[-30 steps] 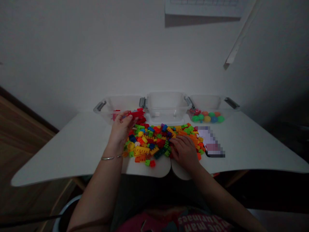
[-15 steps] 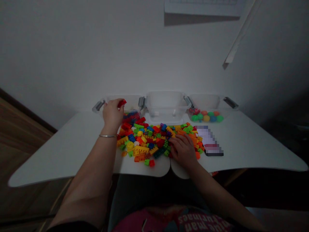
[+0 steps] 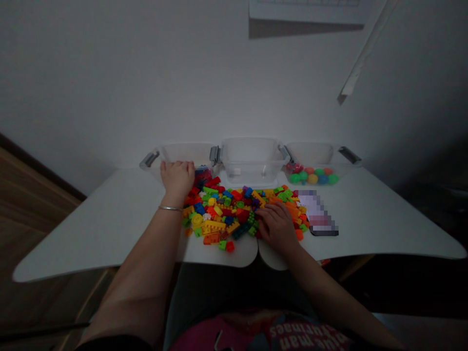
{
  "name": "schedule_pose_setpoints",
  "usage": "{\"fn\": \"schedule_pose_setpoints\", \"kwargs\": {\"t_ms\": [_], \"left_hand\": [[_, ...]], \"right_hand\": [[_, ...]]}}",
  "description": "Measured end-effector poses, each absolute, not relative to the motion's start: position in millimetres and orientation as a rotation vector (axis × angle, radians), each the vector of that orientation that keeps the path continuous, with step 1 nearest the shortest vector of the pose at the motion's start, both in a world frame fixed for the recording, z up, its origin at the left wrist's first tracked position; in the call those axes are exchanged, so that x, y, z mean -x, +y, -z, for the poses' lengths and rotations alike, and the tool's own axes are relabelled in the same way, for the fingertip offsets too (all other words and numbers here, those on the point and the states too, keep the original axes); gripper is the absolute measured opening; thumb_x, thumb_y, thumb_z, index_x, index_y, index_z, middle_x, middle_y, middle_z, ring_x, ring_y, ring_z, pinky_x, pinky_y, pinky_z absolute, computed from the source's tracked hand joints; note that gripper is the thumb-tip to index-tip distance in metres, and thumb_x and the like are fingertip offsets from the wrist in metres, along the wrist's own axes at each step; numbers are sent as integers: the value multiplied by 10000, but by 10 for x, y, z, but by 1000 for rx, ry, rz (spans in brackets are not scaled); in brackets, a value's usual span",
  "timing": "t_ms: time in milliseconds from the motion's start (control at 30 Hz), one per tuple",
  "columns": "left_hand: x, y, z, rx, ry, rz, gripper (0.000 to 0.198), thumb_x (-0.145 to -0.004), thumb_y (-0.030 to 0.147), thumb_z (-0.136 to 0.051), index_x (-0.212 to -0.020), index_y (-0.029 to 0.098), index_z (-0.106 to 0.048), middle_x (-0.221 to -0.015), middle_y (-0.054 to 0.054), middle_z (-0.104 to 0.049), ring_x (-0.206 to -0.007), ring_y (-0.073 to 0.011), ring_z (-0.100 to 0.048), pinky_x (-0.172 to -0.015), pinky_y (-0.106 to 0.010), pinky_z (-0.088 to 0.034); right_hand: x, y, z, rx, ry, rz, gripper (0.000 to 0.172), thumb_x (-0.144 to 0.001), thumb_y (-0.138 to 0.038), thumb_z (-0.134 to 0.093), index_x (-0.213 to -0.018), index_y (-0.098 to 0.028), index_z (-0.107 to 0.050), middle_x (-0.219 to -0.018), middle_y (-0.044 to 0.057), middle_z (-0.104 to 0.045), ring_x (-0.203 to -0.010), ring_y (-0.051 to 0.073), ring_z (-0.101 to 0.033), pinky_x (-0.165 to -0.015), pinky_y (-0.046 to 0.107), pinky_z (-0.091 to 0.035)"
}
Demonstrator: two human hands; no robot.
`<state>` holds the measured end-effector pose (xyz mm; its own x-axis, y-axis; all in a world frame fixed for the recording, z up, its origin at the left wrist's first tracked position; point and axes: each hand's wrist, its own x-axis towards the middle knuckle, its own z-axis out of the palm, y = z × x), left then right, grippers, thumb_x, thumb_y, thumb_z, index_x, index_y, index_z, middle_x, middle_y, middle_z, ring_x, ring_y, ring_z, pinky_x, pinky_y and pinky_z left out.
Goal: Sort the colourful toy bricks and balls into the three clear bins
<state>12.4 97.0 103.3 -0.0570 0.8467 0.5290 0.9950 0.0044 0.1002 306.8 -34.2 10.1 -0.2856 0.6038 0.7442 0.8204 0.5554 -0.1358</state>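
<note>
While the left hand (image 3: 178, 178) is bent over the front wall of the clear plastic left box (image 3: 188, 152) at the table's back edge, its fingertips are hidden; whether they grip anything cannot be told. The right hand (image 3: 278, 225) rests, fingers curled, on the right side of the multicoloured plastic block pile (image 3: 219, 226), which lies near the front edge of the white table (image 3: 91, 229); its grip cannot be confirmed. Judging by present contents, sorting is partial: red and blue pieces (image 3: 203, 176) are in the left box, coloured balls (image 3: 313, 179) are in the clear plastic right box (image 3: 310, 151), and numerous mixed blocks are left outside.
</note>
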Motion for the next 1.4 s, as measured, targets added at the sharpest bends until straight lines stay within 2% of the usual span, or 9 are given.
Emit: {"fn": "schedule_pose_setpoints", "kwargs": {"t_ms": [167, 267, 433, 667, 767, 900, 1067, 1267, 1400], "left_hand": [[-87, 985, -1019, 1968, -1928, 915, 472, -947, 375, -352, -1205, 194, -703, -1302, -129, -680, -1351, -334, -478, -1199, -621, -159], [-116, 886, -1078, 1960, -1906, 1083, 464, -923, 364, -415, -1298, 210, -643, -1425, -112, -600, -1426, -321, -402, -1213, -610, -142], [-266, 507, -1072, 2051, -1897, 1059, 406, -932, 394, -456, -1246, 250, -669, -1401, -90, -618, -1404, -319, -428, -1205, -614, -170], [-499, -55, -601, 2347, -1908, 814, 448, -942, 410, -471, -1324, 234, -627, -1436, -137, -580, -1356, -339, -492, -1150, -657, -285], [-569, -188, -499, 2414, -1835, 726, 466, -944, 406, -479, -1364, 240, -596, -1477, -131, -544, -1419, -361, -419, -1158, -684, -260], [-595, -257, -444, 2385, -1752, 705, 480, -944, 416, -494, -1387, 255, -580, -1495, -123, -527, -1445, -371, -378, -1180, -678, -235], [-573, -258, -314, 2315, -1795, 716, 499, -945, 423, -488, -1404, 246, -574, -1487, -148, -528, -1439, -395, -373, -1137, -659, -328], [-566, -238, -240, 2317, -1797, 699, 521, -952, 415, -477, -1425, 211, -552, -1499, -176, -505, -1443, -385, -373, -1149, -629, -332], [-566, -230, -245, 2314, -1800, 700, 532, -948, 423, -480, -1425, 197, -555, -1508, -190, -490, -1427, -386, -398, -1148, -621, -339]], "right_hand": [[-3074, -336, -90, 1142, -2009, 359, 213, -894, -148, -549, -1051, -211, -678, -1013, 31, -772, -1020, 236, -652, -1100, 453, -409], [-3070, -337, -91, 1147, -2001, 365, 211, -894, -155, -551, -1049, -217, -679, -1009, 35, -772, -1015, 237, -654, -1093, 455, -414], [-3071, -332, -104, 1161, -1960, 318, 229, -889, -156, -547, -1063, -224, -679, -1042, 50, -764, -1031, 239, -653, -1099, 474, -412], [-3167, -283, -151, 1213, -1861, 227, 251, -899, -192, -525, -1110, -208, -661, -1093, 84, -739, -1089, 261, -639, -1056, 489, -452], [-3283, -263, -202, 1264, -1819, 255, 256, -908, -217, -521, -1127, -208, -653, -1134, 93, -727, -1106, 265, -633, -1063, 499, -440], [-3496, -215, -250, 1432, -1797, 266, 341, -877, -287, -556, -1194, -191, -637, -1188, 134, -698, -1166, 321, -599, -1063, 540, -428], [-3684, -144, -195, 1565, -1885, 158, 494, -815, -388, -625, -1263, -181, -621, -1206, 161, -691, -1154, 357, -604, -1013, 552, -463], [-3717, -102, -87, 1564, -1935, 79, 418, -852, -349, -576, -1229, -187, -654, -1168, 139, -710, -1103, 324, -631, -997, 536, -474], [-3726, -72, -49, 1577, -1907, 76, 435, -862, -391, -591, -1235, -177, -657, -1187, 140, -704, -1118, 321, -625, -1000, 533, -475]]}}
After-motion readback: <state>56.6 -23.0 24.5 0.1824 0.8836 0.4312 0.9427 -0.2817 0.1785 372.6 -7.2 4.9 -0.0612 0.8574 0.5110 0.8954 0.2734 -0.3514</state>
